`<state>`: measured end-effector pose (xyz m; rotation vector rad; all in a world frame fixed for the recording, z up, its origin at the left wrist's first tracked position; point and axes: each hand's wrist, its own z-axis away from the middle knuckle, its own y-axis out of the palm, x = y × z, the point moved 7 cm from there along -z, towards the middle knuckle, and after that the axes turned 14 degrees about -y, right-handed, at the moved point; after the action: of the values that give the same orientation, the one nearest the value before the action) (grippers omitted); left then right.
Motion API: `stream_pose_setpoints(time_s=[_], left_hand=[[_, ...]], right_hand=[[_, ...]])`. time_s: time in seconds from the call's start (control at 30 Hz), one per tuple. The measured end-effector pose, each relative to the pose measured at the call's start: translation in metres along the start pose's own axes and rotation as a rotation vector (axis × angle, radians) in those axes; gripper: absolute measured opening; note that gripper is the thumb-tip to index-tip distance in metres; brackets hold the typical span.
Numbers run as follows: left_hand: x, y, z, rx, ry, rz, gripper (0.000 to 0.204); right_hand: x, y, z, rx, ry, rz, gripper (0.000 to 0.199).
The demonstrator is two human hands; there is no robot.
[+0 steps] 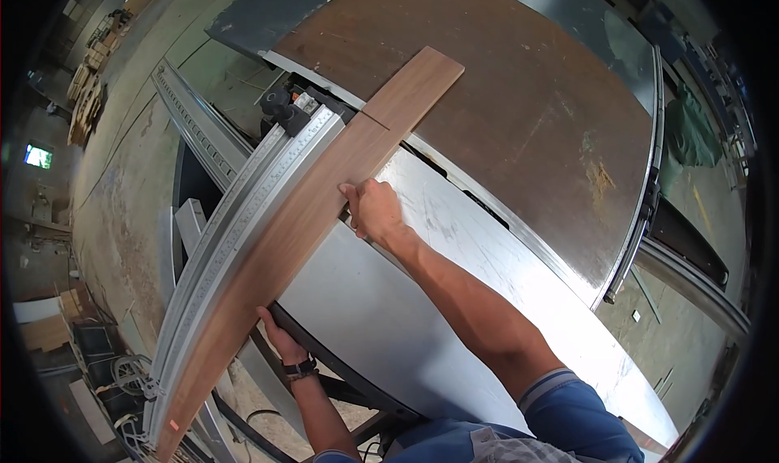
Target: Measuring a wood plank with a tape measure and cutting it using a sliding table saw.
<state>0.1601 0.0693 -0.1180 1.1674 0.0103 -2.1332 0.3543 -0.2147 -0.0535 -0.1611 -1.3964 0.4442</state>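
Observation:
A long brown wooden board [296, 207] lies at a slant against a metal fence with a ruler scale [284, 167]. Its far end rests over the brown table top [519, 114]. A thin dark line crosses the board beyond my right hand [376, 210], which is closed at the board's near edge, thumb against the wood and fingers curled. Lower down, my left hand [280, 339] grips the same edge with its thumb on top; its other fingers are hidden underneath. Under the board runs the light metal sliding table [365, 317].
A black knob and stop [284, 110] sit on the fence's far end. Metal rails [203, 122] extend to the left. Green cloth [694, 130] hangs at the right. Stacked wood [85, 98] stands on the floor at far left, and a black cart-like object [97, 357] at lower left.

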Motion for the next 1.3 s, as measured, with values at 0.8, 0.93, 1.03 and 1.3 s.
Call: stream_pose_setpoints(time_s=[0.8, 0.93, 1.03, 1.3], left_hand=[[-0.020, -0.053, -0.039, -0.033, 0.136, 0.562, 0.029], [0.015, -0.044, 0.027, -0.020, 0.088, 0.665, 0.028], [0.038, -0.042, 0.105, 0.025, 0.103, 0.665, 0.029], [0.149, -0.059, 0.232, 0.058, -0.201, 0.533, 0.035]], right_hand=[[0.009, 0.003, -0.020, -0.077, -0.138, 0.123, 0.044], [-0.005, -0.024, 0.067, -0.188, -0.090, 0.080, 0.048], [-0.012, -0.057, 0.162, -0.315, -0.120, -0.041, 0.049], [-0.072, -0.105, 0.364, -0.439, 0.049, -0.019, 0.050]])
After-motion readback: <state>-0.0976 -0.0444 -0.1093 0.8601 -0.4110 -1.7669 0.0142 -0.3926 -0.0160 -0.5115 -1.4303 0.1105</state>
